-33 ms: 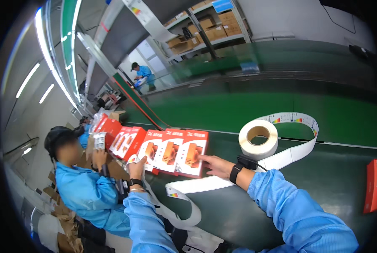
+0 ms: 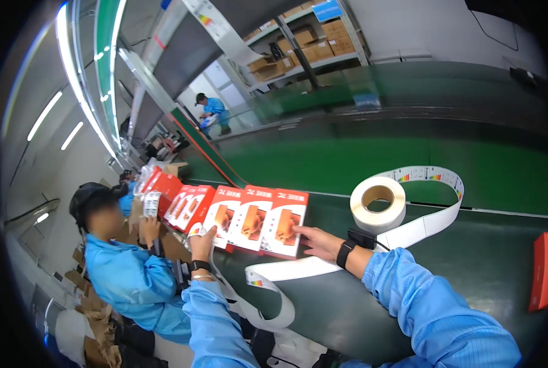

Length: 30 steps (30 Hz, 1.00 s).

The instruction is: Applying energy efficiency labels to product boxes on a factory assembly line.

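Note:
Three white-and-red boxes [image 2: 250,221] lie side by side, slightly overlapping, on the dark green work surface. My right hand [image 2: 320,243] has its fingers stretched toward the rightmost box [image 2: 283,226], fingertips touching its right edge. At the lower left of the leftmost box [image 2: 221,216], my left hand [image 2: 201,245] is closed on a white label strip [image 2: 194,229] with coloured marks. The thumb is close to that box; the other fingers are mostly hidden. Below, more of the strip curls over the surface's front edge. A label roll [image 2: 378,222] stands right of the boxes.
More red boxes [image 2: 191,205] extend to the left, where a co-worker in a blue jacket [image 2: 133,270] handles one. One red box [image 2: 547,270] stands at the far right. A green conveyor belt [image 2: 341,153] runs behind the surface. Cartons fill shelves [image 2: 320,52] at the back.
The whole view has shifted slightly, carrying the scene a little to the right. My hands and the boxes keep nearly the same places relative to each other.

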{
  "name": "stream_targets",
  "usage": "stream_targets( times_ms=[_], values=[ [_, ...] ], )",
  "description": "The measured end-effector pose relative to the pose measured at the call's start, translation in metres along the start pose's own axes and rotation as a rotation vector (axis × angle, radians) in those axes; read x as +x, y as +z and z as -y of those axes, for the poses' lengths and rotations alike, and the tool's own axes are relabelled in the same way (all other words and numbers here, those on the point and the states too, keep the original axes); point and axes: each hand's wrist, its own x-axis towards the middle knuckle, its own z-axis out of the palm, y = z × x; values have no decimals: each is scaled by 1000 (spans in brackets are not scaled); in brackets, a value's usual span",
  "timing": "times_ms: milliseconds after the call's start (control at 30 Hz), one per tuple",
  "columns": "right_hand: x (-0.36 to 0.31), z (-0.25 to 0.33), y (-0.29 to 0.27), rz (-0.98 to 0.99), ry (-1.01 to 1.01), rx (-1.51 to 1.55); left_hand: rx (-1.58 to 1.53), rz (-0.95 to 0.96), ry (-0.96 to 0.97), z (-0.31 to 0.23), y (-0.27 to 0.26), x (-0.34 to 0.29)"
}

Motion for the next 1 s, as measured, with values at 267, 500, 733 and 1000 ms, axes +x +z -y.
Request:
stream_targets(
  times_ms=[267,500,733,1000],
  values=[
    [-75,43,6,157,-295,365,142,-176,536,-151,-13,-92],
    [-211,86,-14,-24,-371,313,189,-251,890,-209,13,-200],
    [-338,56,-88,85,-556,468,-112,-442,1236,-149,105,-307],
    [-407,20,-158,-19,-460,459,220,22,1283,-101,133,-450]
  ],
)
